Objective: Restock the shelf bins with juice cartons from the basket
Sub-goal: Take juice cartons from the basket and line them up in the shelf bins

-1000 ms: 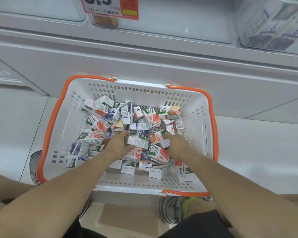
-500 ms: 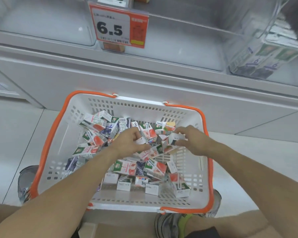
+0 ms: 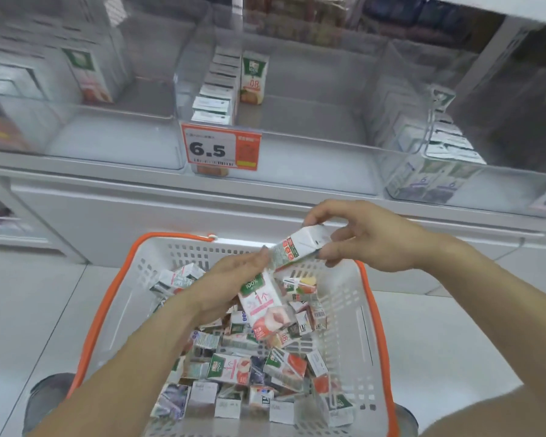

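Juice cartons heap in the white basket (image 3: pixel 344 313) below the clear shelf bins (image 3: pixel 297 159); 2 are lifted. Left hand (image 3: pixel 230 288) wraps a pink carton (image 3: pixel 264 305), right hand (image 3: pixel 369 238) pinches a white carton (image 3: pixel 300 246). They look light, stiff-walled, likely best gripped across flat sides.

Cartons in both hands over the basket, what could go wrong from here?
1. The left hand holds its pink carton tilted, near one end; it might slip back into the basket.
2. The right hand pinches a different-looking carton; the two may belong in different bins.
3. The middle bin holds a standing row that a careless drop could topple.
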Demonstrator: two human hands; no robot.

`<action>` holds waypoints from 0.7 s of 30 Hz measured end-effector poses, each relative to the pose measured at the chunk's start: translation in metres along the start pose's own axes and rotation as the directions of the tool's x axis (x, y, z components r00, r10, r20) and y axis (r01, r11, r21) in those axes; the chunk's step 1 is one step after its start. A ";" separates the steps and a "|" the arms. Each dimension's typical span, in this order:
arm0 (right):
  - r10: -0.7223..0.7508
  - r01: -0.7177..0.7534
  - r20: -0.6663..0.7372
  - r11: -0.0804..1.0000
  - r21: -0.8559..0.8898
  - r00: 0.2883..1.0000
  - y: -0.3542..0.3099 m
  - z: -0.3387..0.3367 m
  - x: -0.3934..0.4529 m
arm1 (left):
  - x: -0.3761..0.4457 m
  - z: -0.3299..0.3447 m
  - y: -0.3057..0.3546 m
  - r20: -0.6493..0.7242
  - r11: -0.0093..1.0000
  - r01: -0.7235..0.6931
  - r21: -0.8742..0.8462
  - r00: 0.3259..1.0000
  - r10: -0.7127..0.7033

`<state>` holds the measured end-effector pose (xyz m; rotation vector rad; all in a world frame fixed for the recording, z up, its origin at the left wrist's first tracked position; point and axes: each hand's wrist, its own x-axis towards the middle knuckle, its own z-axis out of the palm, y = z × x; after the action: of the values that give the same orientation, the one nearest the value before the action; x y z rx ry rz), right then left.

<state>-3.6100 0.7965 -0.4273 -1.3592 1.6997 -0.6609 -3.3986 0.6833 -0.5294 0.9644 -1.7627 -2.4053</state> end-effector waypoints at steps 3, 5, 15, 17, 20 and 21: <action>-0.112 0.111 -0.012 0.992 -0.061 0.994 -0.008 -0.001 -0.004 | -0.013 -0.005 0.013 0.001 0.962 0.082 -0.259 0.996 -0.084; -0.183 0.184 0.014 0.979 -0.093 0.983 -0.010 -0.002 -0.007 | -0.018 -0.003 0.018 0.057 0.946 0.123 -0.301 0.992 -0.111; -0.271 0.292 -0.116 0.924 0.245 0.956 -0.016 -0.020 -0.005 | -0.030 -0.022 0.102 0.107 0.989 0.131 -0.066 0.987 -0.123; -0.253 0.272 -0.103 0.862 0.428 0.962 -0.018 -0.019 -0.002 | -0.037 -0.025 0.124 0.046 0.998 0.067 0.001 0.997 -0.067; -0.159 0.141 -0.043 0.680 0.719 0.986 -0.025 -0.014 0.002 | -0.047 -0.031 0.148 -0.033 0.996 -0.037 0.081 0.999 0.040; -0.141 0.098 -0.011 0.633 0.768 0.990 -0.031 -0.012 0.003 | -0.049 -0.035 0.152 -0.050 0.991 -0.074 0.111 0.996 0.080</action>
<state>-3.6048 0.7845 -0.3971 -0.8400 1.0501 -1.2458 -3.3935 0.6148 -0.3812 0.9429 -1.8931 -2.2358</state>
